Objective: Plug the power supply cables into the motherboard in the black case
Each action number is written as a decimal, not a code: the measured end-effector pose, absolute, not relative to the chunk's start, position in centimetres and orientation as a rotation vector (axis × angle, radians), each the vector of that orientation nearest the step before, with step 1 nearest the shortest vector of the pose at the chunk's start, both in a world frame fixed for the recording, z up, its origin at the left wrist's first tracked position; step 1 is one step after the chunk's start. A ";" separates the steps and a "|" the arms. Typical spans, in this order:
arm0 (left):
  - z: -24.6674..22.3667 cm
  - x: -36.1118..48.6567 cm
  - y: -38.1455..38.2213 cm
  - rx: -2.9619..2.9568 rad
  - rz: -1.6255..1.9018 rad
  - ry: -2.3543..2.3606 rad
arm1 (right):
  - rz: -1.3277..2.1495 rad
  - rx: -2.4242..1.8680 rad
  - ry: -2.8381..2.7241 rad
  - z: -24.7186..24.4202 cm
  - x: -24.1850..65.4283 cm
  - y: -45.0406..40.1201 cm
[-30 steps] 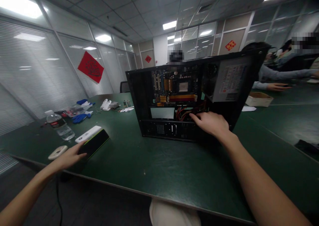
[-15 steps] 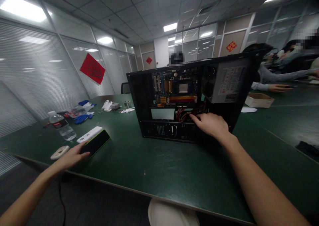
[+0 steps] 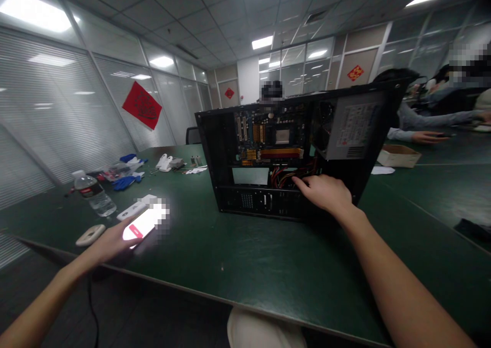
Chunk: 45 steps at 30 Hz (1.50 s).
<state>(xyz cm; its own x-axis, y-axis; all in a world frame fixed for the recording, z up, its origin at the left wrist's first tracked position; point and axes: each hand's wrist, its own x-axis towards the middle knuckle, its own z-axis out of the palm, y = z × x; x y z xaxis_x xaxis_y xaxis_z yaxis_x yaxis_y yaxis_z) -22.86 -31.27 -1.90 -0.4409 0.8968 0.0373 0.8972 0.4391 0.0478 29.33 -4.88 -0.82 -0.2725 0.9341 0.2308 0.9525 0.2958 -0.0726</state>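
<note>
My left hand (image 3: pixel 112 242) grips a smartphone (image 3: pixel 144 224) over the table's left side, thumb along its near edge. Its screen glows bright white with a pink-red patch. An open black computer case (image 3: pixel 230 197) stands upright on the table, its inside facing me. My right hand (image 3: pixel 330 192) holds the case's lower bar, thumb on top near the red and yellow cables (image 3: pixel 283 176); the fingertips are hidden inside. Above them are the motherboard (image 3: pixel 283 136) and, at the upper right, the grey power supply (image 3: pixel 351 128).
Left of the phone lie a white power strip-like object (image 3: pixel 132 208), a pale rounded item (image 3: pixel 90 235) and a tilted water bottle (image 3: pixel 94 194). Blue gloves (image 3: pixel 127 183) and plastic bags lie farther back. A small box (image 3: pixel 399 156) and a co-worker's hand (image 3: pixel 429 137) are at right.
The smartphone's screen has gone from dark to brightly lit in my left hand. My right hand and the computer case have hardly moved.
</note>
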 end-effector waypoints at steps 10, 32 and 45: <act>-2.3 -21.8 -31.4 -1.649 0.175 -2.499 | -0.133 -1.738 -2.328 -1.0 29.3 -4.8; -2.2 -21.5 -30.8 -1.530 0.195 -2.651 | -0.145 -1.712 -2.327 -1.1 29.3 -4.8; -2.5 -21.6 -31.2 -1.472 0.092 -2.708 | -0.147 -1.715 -2.316 -1.1 29.3 -4.8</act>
<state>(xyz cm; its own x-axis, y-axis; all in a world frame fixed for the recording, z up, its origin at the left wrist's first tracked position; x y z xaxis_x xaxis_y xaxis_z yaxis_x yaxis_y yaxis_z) -21.63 -31.20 -2.54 -0.5430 0.8394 0.0225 0.8360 0.5429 -0.0799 29.32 -4.76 -1.14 -0.2725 0.9255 0.2632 0.9513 0.3001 -0.0704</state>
